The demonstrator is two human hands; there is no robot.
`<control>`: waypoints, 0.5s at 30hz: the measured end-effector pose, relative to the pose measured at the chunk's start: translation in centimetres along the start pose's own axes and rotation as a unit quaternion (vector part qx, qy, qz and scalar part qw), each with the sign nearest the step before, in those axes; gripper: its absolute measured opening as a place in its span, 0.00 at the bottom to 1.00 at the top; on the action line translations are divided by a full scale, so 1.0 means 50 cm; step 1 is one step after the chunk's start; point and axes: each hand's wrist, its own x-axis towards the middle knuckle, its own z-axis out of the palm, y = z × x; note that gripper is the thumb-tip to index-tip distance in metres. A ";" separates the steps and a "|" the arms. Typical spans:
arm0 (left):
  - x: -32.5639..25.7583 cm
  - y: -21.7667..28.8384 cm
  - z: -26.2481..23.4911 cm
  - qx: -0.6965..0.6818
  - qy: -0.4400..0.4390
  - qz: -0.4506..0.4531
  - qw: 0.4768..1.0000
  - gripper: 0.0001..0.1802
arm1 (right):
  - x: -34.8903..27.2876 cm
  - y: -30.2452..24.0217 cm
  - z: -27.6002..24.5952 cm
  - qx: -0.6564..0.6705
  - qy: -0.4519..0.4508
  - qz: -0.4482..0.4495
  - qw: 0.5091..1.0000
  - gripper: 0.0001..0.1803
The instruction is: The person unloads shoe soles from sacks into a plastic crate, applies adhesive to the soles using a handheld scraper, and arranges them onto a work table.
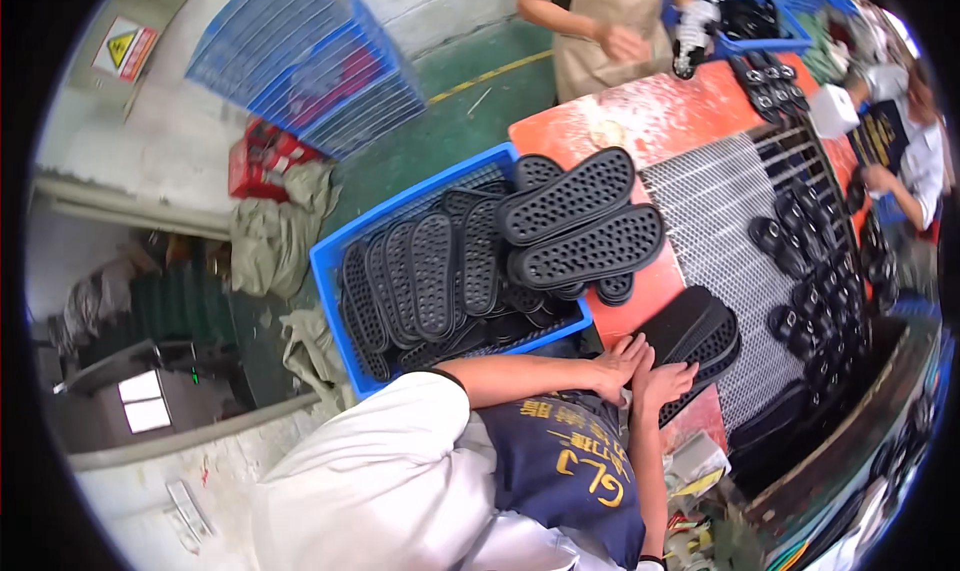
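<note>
Beside the blue crate (335,256) of black soles (stacked on edge), both hands meet at the counter (640,121) edge: left hand (618,363) and right hand (662,381), fingers together, pressing a black sole stack (700,339) by the mesh belt (715,206).

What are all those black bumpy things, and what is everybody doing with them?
They are black rubber shoe soles. The person wearing the camera has both hands, the left hand and the right hand, on a small stack of soles at the edge of a mesh conveyor belt. A blue crate beside them is full of soles, with two big ones lying on top. Another person in a tan apron stands at the far end.
</note>
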 end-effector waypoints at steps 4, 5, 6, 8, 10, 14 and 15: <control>-0.035 -0.036 -0.024 -0.078 -0.010 -0.017 0.997 0.78 | 0.021 -0.049 -0.030 -0.025 -0.017 0.015 0.999 0.48; -0.041 -0.048 -0.026 -0.091 -0.002 -0.002 0.996 0.77 | 0.028 -0.057 -0.032 0.093 -0.073 0.029 0.993 0.48; -0.045 -0.056 -0.032 -0.095 -0.001 -0.001 0.995 0.77 | 0.036 -0.064 -0.039 0.208 -0.127 0.044 0.969 0.48; -0.059 -0.069 -0.039 -0.104 0.028 0.032 0.994 0.74 | 0.038 -0.071 -0.054 0.222 -0.110 0.038 0.968 0.47; -0.078 -0.064 -0.056 -0.091 0.107 0.113 0.984 0.72 | 0.049 -0.041 -0.046 0.434 -0.100 0.108 0.889 0.36; -0.138 -0.021 -0.167 0.012 0.288 0.231 0.929 0.55 | 0.014 -0.036 -0.278 0.630 -0.256 0.208 0.703 0.24; -0.150 -0.005 -0.191 0.043 0.358 0.277 0.891 0.50 | -0.008 -0.048 -0.341 0.648 -0.284 0.214 0.674 0.26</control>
